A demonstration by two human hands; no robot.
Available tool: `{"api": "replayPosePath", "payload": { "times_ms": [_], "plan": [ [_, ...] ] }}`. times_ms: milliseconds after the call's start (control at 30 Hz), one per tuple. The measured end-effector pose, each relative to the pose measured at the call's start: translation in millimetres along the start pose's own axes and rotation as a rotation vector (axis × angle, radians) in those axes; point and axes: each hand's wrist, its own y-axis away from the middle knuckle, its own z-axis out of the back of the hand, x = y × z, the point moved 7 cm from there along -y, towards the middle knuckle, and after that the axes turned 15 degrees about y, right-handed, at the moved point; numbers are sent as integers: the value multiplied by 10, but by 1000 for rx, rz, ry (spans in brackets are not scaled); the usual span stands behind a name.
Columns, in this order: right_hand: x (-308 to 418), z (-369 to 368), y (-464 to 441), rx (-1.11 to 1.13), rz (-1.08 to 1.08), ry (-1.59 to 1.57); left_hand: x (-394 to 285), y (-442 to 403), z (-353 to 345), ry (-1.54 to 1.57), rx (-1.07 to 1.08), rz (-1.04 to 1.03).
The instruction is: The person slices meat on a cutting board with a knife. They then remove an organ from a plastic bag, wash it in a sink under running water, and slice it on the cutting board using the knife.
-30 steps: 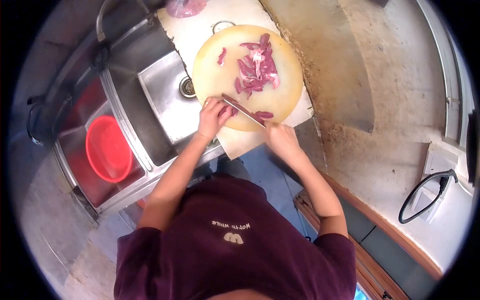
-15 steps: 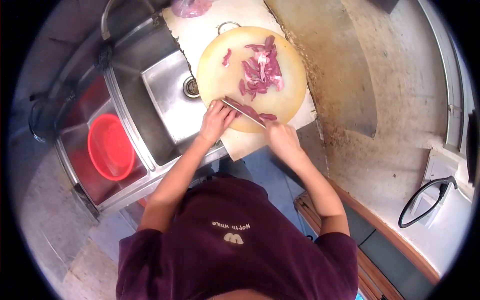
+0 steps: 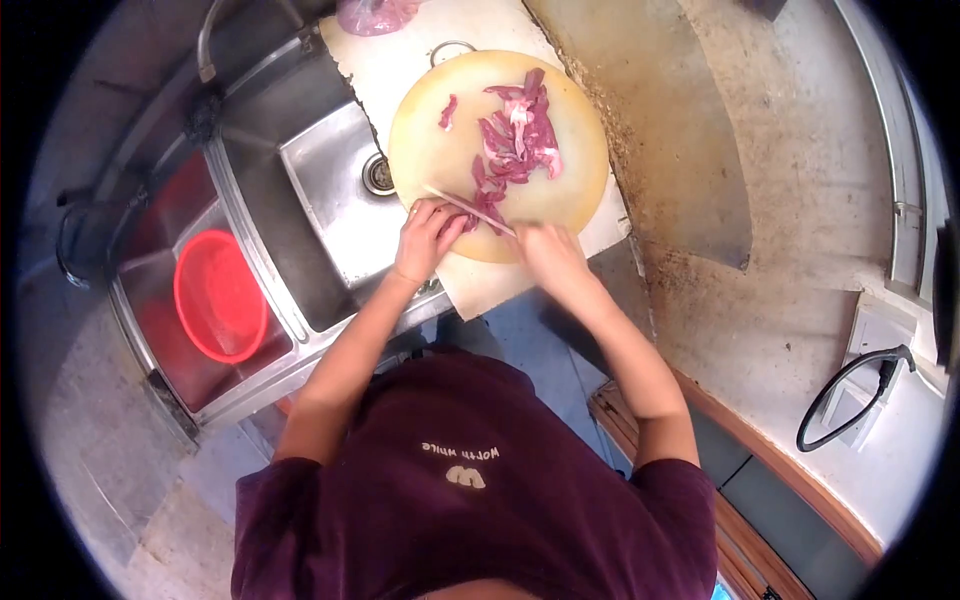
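A round yellowish cutting board (image 3: 425, 120) bears a pile of sliced red meat (image 3: 520, 130), with a small strip of meat (image 3: 448, 112) lying apart on the left. My right hand (image 3: 550, 255) is closed around the handle of a knife (image 3: 465, 207), whose blade slants up and left across the near part of the board. My left hand (image 3: 424, 240) has its fingers curled on a piece of meat (image 3: 466, 222) at the board's near left edge, right beside the blade. Most of that piece is hidden by the fingers and knife.
Left of the board lies a metal sink (image 3: 330, 190) with a drain. Farther left, a red basin (image 3: 222, 295) sits in another sink bowl. A pinkish plastic bag (image 3: 375, 15) lies beyond the board. A stained wall (image 3: 690, 130) rises on the right, with a black cable (image 3: 810, 420).
The knife blade has swung slightly upward and away from my left fingers. Slices near the blade have shifted toward the pile. My right hand has moved a little left.
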Motion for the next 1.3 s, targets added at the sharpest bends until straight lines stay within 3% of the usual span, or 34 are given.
{"api": "replayPosePath", "payload": {
  "times_ms": [33,133,167,233,300,333,400,500,633,733,767,900,1000,1033,1133,1300],
  "plan": [
    [0,41,153,-33,-6,61,19,8,-5,1,7,14],
    [-21,-209,192,174,-83,119,52,8,6,-5,3,19],
    [55,-318,16,-104,21,96,41,-5,9,-10,-13,-5],
    [302,-396,-525,12,81,86,-12,25,-23,9,-23,-28],
    [324,-376,-876,130,27,-34,-30,13,20,35,-27,-46],
    [243,-239,-898,296,-45,-173,-48,28,32,33,-1,-28],
    [-12,-223,-889,6,-55,-332,-84,-27,21,38,40,-10],
    [-282,0,-637,-130,-237,-251,-140,-33,76,-39,-33,48],
    [-321,-147,-50,11,-181,-227,-228,-52,86,-223,-28,223],
    [-242,-250,381,-26,-197,-267,-93,22,-9,-148,49,508],
    [-314,-366,436,95,-259,-224,-33,56,-62,-73,63,548],
    [-699,-113,125,-5,-357,-44,146,3,-142,136,208,567],
    [-639,42,24,-79,-311,-15,306,-157,-181,574,221,660],
    [-532,31,67,-86,-288,-36,296,-249,-129,440,253,558],
    [-279,6,99,-122,-202,-72,-180,-463,231,-189,-7,98],
    [-74,-47,120,-156,-46,120,-155,-258,85,-60,45,80]
  ]
}}
